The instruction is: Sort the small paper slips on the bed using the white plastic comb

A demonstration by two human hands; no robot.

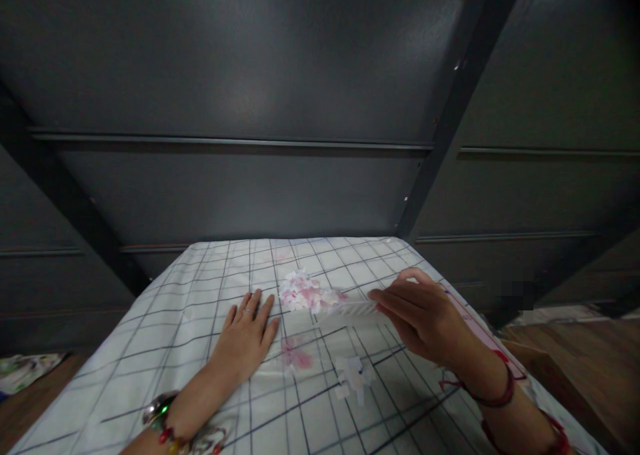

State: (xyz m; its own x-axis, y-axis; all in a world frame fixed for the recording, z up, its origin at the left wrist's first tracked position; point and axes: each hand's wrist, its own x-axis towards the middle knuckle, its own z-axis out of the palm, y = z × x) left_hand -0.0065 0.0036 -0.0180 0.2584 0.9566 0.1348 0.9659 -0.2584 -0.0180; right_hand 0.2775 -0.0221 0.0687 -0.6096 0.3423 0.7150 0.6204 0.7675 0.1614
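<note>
My left hand [246, 342] lies flat on the checked white tablecloth [210, 288], fingers spread, holding nothing. My right hand [425, 315] is pinched on the right end of a thin, pale strip [353, 308] with slanting white stripes. The strip's left end reaches a small heap of pink and white petal-like scraps [303, 292]; whether it touches them I cannot tell. Between the hands, closer to me, a see-through piece with a pink patch [297, 356] lies on the cloth. To its right are white paper-like bits [355, 376].
Behind the table stands a dark grey panelled wall [250, 195] with metal ribs. A flat pink thing [483, 332] lies along the table's right edge, partly behind my right arm. Brown wooden floor [575, 348] shows at the right, and a printed packet-like thing [30, 372] lies low at the left.
</note>
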